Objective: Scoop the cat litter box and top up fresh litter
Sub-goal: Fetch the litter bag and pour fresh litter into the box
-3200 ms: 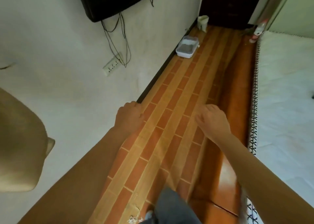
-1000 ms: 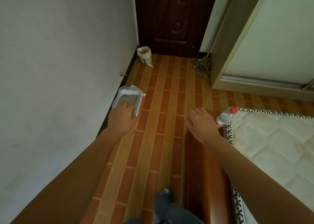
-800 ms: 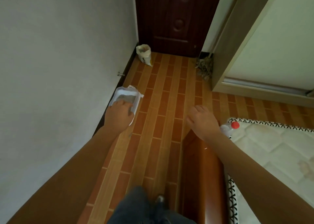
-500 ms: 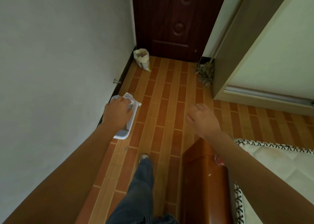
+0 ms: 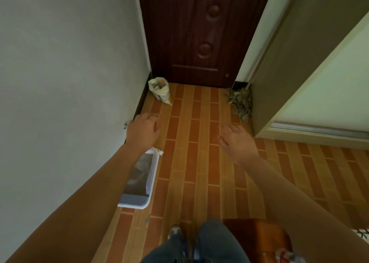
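— Where's the litter box (image 5: 148, 180)?

— Down on the floor (image 5: 199, 163) at the near left, hard against the wall (image 5: 60, 83). White tray, grey litter inside, a dotted grey step at its near end. The left forearm crosses over its left side, so part of it is hidden.

— Is anyone touching it?

— No. The left hand (image 5: 142, 132) is out past the far end of the box, near the skirting, fingers loosely curled and holding nothing. The right hand (image 5: 236, 141) is well to the right of it over the bare tiles, palm down, fingers spread a little, also empty.

— And fresh litter?

— There's a pale bag (image 5: 160, 90) with its mouth open in the far left corner, standing beside the dark door (image 5: 199, 33). I can't tell from here what's in it.

— Anything else about?

— A heap of dry, leafy stuff (image 5: 240, 102) in the far right corner by the door frame. Nearest of all, the person's jeans-clad legs (image 5: 199, 244) and a shoe, with a brown wooden edge (image 5: 257, 236) to their right.
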A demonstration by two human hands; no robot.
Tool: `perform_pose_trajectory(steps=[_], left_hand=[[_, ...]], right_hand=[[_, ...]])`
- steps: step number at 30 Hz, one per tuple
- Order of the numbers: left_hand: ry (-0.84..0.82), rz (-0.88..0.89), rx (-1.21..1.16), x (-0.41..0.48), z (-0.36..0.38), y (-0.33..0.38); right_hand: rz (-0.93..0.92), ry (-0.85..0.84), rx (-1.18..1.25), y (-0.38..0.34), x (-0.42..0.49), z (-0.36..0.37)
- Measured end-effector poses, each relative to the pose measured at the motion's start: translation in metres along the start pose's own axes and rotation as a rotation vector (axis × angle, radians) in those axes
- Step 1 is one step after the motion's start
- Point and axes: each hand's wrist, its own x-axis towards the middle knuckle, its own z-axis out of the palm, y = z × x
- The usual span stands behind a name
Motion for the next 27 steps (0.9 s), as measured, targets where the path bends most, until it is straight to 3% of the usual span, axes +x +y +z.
perform_pose_trajectory(steps=[7, 19, 27], left_hand=[[-0.017, -0.079, -0.018, 0.08, 0.019, -0.001], [0.02, -0.335, -0.041, 0.255, 0.045, 0.047], [-0.017, -0.451, -0.017, 0.315, 0.048, 0.038]], right_hand=[[-0.027, -0.021, 0.028, 0.038, 0.101, 0.002], [-0.239, -0.134, -0.037, 0.12, 0.316, -0.025], [-0.312, -0.163, -0.045, 0.127, 0.408, -0.023]])
